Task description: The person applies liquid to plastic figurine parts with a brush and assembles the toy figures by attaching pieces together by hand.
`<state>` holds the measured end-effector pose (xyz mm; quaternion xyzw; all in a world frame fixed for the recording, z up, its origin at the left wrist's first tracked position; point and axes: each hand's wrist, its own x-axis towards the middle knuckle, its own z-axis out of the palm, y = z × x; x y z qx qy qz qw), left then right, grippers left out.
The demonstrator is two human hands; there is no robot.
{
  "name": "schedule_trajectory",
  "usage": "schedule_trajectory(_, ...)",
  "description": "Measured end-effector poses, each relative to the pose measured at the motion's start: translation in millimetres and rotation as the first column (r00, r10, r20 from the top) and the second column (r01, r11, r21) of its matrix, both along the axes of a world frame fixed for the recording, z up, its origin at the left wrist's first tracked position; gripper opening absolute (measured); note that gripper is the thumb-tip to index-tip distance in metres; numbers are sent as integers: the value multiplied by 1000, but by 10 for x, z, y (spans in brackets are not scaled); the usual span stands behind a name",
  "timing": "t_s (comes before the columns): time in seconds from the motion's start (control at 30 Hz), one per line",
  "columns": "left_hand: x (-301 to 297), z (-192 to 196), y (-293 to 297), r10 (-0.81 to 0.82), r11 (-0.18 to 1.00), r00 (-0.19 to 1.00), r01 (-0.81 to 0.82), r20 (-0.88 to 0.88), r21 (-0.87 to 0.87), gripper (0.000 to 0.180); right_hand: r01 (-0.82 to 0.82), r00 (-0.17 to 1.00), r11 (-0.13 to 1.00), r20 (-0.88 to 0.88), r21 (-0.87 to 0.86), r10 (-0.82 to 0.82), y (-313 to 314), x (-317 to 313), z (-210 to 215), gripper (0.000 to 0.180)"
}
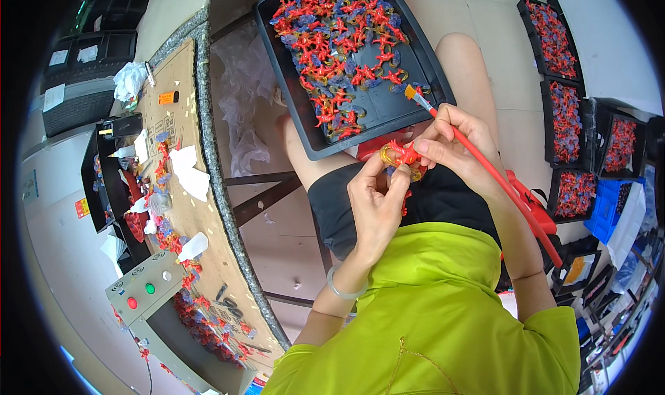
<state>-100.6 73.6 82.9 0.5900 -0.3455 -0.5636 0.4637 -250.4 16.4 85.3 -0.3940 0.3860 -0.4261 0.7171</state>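
Observation:
Over my lap, my left hand (376, 202) pinches a small red figurine (400, 155) with yellow and blue parts. My right hand (457, 144) has a long red-handled paintbrush (495, 173) tucked between its fingers, bristles pointing up and left toward the tray. Its thumb and fingertips also meet at the figurine's right side. My fingers cover much of the figurine. Just beyond both hands, a black tray (380, 123) lies across my knees, with many similar red, blue and yellow figurines (332, 45) in it.
At left stands a workbench (228, 208) with a stone-like edge, holding figurines, white bottles, scissors (232, 308) and an orange box (168, 98). A grey machine (154, 289) with coloured buttons sits at its near end. More filled black trays (564, 121) and a blue crate (609, 208) line the right.

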Motion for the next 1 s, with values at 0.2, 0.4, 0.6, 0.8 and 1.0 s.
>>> schedule_trajectory(0.2, 3, -24, -3, -8, 999, 990, 14, 143, -41, 15, 12, 975, 982, -218, -188, -54, 43, 34, 28, 36)
schedule_trajectory(0.4, 32, 45, -21, -43, 998, 998, 41, 46, 40, 14, 18, 942, 923, -304, -384, -144, 112, 57, 5, 33)
schedule_trajectory(0.6, -10, 9, -44, -81, 995, 996, 82, -23, 50, 12, 17, 936, 918, -316, -397, -154, 103, -8, 24, 32)
schedule_trajectory(0.8, 93, 79, -113, -87, 992, 985, 99, -152, 78, 18, -10, 941, 932, -319, -361, -114, -7, 53, 88, 36)
schedule_trajectory(1.0, 579, 303, 288, 16, 998, 939, 9, -344, 69, 23, -138, 963, 987, -244, -87, 113, -197, 82, -113, 29)
